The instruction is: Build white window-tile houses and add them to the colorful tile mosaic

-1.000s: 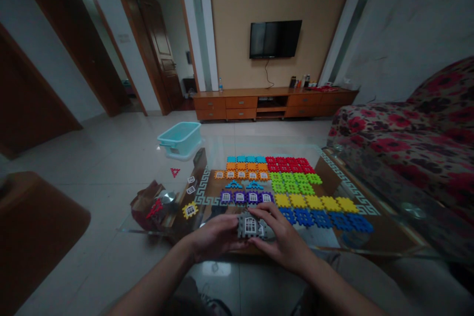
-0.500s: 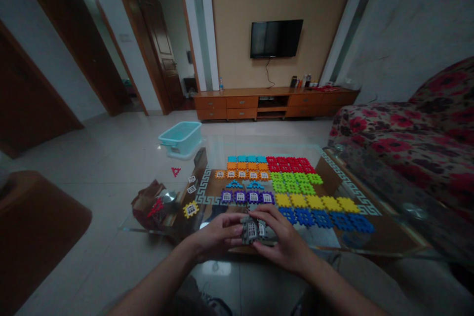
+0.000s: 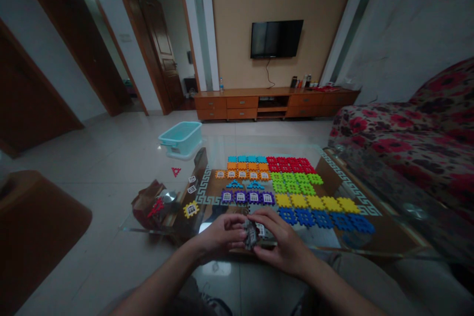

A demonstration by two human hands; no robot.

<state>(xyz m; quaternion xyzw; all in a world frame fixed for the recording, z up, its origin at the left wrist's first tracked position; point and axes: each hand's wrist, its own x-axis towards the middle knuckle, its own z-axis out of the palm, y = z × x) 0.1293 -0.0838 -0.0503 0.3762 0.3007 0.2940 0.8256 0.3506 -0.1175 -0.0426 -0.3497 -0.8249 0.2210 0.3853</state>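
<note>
Between my two hands, above the near edge of the glass table, is a grey toy building tile (image 3: 252, 235) with a white lattice window in it, tilted on edge. My left hand (image 3: 224, 232) has its fingers closed on the tile's left side. My right hand (image 3: 277, 237) grips it from the right, fingers over the top and thumb below. Just behind my right hand's fingers shows another white window piece (image 3: 260, 230), partly hidden. Past my hands lies a row of purple window tiles (image 3: 240, 197). Blue tiles (image 3: 321, 219) extend to the right of my right hand.
Yellow (image 3: 298, 201), green (image 3: 295, 182), red (image 3: 289, 164) and orange tiles (image 3: 247, 166) lie in rows on the glass table (image 3: 259, 252). A yellow window tile (image 3: 191, 210) and red pieces (image 3: 157, 206) lie left. A turquoise bin (image 3: 181, 139) stands on the floor beyond.
The grey tile has turned in my hands, from facing me more fully to standing more edge-on. My left fingers have shifted slightly along it.
</note>
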